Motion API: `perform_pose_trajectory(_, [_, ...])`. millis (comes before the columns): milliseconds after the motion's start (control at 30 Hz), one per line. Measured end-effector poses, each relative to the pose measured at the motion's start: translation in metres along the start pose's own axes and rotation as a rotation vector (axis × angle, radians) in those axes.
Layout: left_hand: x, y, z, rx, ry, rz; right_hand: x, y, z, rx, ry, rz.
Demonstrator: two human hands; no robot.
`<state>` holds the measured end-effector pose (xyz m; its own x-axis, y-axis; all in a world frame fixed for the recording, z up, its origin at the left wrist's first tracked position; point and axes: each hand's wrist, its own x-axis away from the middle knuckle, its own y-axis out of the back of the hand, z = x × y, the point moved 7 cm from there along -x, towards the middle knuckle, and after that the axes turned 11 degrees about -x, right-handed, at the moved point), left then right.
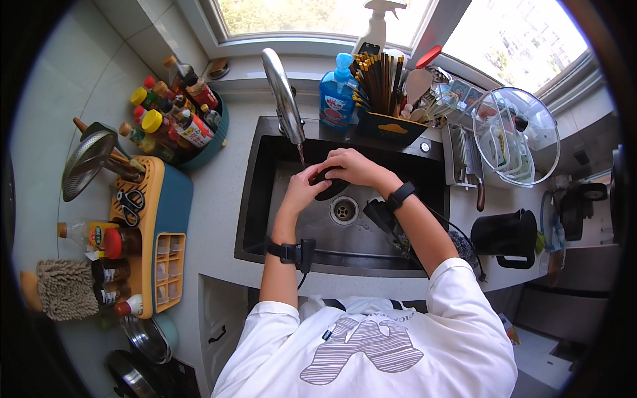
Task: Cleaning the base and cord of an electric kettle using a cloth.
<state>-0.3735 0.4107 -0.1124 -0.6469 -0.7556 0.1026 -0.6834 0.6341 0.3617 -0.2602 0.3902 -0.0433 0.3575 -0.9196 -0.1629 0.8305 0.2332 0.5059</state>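
Note:
Above the dark sink (268, 219), my left hand (301, 191) and my right hand (356, 166) meet on a small black rounded object (334, 191). It looks like a bowl or lid, but my fingers cover much of it. The left thumb rests along its near side, and the right fingers curl over its top. A thin stream of water runs from the chrome faucet (282, 94) and falls beside my left fingers. Just below the black object lies the drain strainer (344, 210).
A blue pump bottle (337, 102) and a black chopstick holder (390, 128) stand behind the sink. Left is a teal tub (219, 132) of bottles. To the right are a glass lid (540, 114), a knife handle (480, 196) and a black pitcher (502, 233).

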Motion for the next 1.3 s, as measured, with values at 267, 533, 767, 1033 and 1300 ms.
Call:
perform_pose_trajectory(267, [0.073,0.025,0.073,0.301,0.164,-0.225,0.007,-0.019,-0.005,-0.071,-0.010,-0.306])
perform_pose_trajectory(533, [0.115,0.042,0.117,0.862,0.519,-0.477,-0.008,-0.036,-0.014,-0.096,-0.183,-0.281])
perform_pose_trajectory(767, [0.074,0.022,0.113,1.183,0.484,-0.713,-0.030,-0.045,-0.051,0.075,-0.346,-0.200])
perform_pose_trajectory(1033, [0.058,0.018,0.101,1.245,0.432,-0.890,-0.047,-0.043,-0.057,0.291,-0.259,-0.152])
perform_pose_trajectory(1300, [0.058,0.036,0.087,1.119,0.335,-0.956,-0.045,-0.036,-0.026,0.170,-0.002,-0.223])
